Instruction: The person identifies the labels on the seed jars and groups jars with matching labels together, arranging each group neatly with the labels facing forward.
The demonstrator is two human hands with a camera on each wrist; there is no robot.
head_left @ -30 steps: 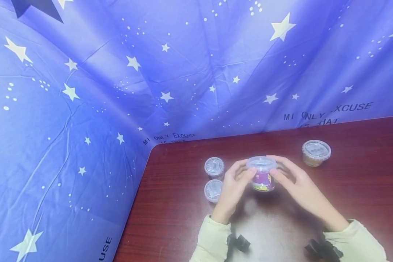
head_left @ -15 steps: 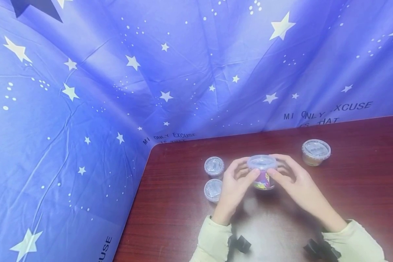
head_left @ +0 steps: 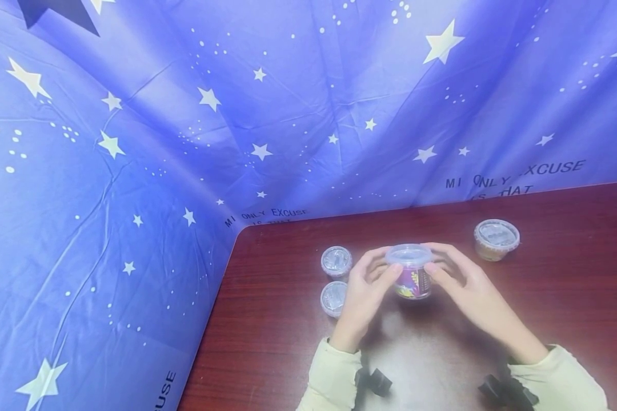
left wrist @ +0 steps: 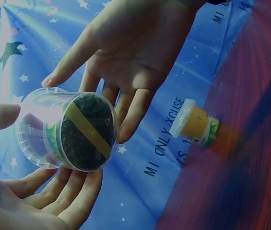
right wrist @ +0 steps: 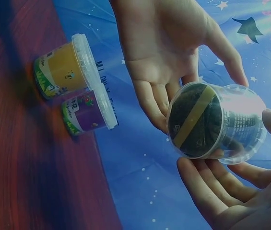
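Both hands hold one lidded clear plastic cup [head_left: 413, 279] upright above the table. It has a purple printed label. Dark, soil-like stuff and a yellow strip show through the cup's base [left wrist: 88, 132] in the left wrist view. My left hand [head_left: 365, 291] grips the cup's left side, thumb in front and fingers behind. On the opposite side my right hand [head_left: 468, 288] pinches it in the same way, thumb just under the lid [head_left: 408, 254]. In the right wrist view the cup's side [right wrist: 241, 120] shows a dark panel of small print.
Two lidded cups [head_left: 336, 261] [right wrist: 85, 112] stand left of the left hand, one behind the other. Another lidded cup [head_left: 496, 240], yellow in the left wrist view, stands back right. A blue star-printed cloth [head_left: 288, 114] borders the dark red wooden table [head_left: 267, 319] behind and at left.
The cup has turned a little between the hands, so its label's yellow plant sits further left and a dark printed panel shows. The hands stay almost in place; the other cups have not moved.
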